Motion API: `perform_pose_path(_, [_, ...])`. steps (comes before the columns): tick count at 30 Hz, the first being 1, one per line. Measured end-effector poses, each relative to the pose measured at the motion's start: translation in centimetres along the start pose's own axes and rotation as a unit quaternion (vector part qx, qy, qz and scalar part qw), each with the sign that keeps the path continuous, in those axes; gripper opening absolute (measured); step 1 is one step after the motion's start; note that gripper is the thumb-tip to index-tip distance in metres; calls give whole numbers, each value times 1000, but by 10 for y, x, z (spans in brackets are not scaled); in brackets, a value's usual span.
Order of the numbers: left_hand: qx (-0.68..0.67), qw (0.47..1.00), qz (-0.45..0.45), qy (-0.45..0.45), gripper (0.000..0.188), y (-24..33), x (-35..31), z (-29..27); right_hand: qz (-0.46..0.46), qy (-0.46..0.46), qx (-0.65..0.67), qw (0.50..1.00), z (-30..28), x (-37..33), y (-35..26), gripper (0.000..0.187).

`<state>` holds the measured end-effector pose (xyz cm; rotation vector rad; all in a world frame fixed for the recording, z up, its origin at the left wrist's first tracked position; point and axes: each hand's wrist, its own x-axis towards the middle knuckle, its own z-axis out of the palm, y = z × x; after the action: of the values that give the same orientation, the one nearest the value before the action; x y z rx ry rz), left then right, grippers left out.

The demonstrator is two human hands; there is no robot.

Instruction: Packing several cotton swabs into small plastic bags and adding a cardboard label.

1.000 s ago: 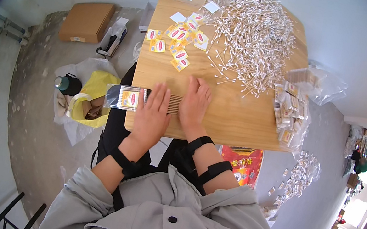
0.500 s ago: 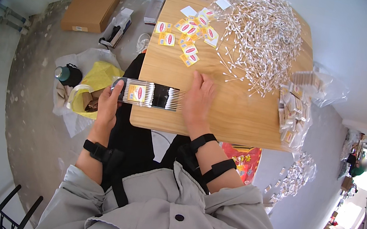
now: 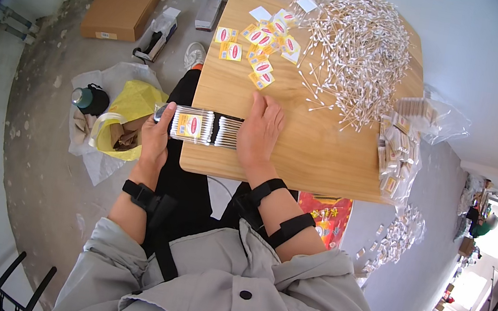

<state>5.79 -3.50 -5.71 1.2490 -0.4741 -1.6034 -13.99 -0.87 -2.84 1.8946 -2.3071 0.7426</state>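
Observation:
My left hand (image 3: 157, 132) grips the outer end of a clear packet (image 3: 193, 125) at the table's near left corner. White-tipped cotton swabs lie side by side in it, with a yellow and white label card on top. A dark strip (image 3: 216, 125) shows at the packet's right end. Just right of it lies a row of cotton swabs (image 3: 228, 132), their tips toward the packet. My right hand (image 3: 262, 133) is closed over the other end of this row, fingers bent, hiding the swabs' far ends.
A big heap of loose cotton swabs (image 3: 362, 49) covers the table's far right. Yellow label cards (image 3: 268, 43) are scattered at the far left. Filled packets (image 3: 398, 155) lie along the right edge beside a clear bag (image 3: 449, 122). A yellow bag (image 3: 139, 101) stands on the floor to the left.
My right hand has moved left with the swab row, and the dark gap between row and packet has narrowed. The left hand still grips the packet's end.

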Motion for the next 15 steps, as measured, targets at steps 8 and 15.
perform_pose_path(8, [-31, 999, 14, -14, 18, -13, 6, -6, -18, 22, 5, 1000, 6, 2, -9, 36])
perform_pose_path(15, [-29, 999, 39, -7, 18, -13, 3, -5, -15, 22, -3, 1000, 8, 3, -14, 34])
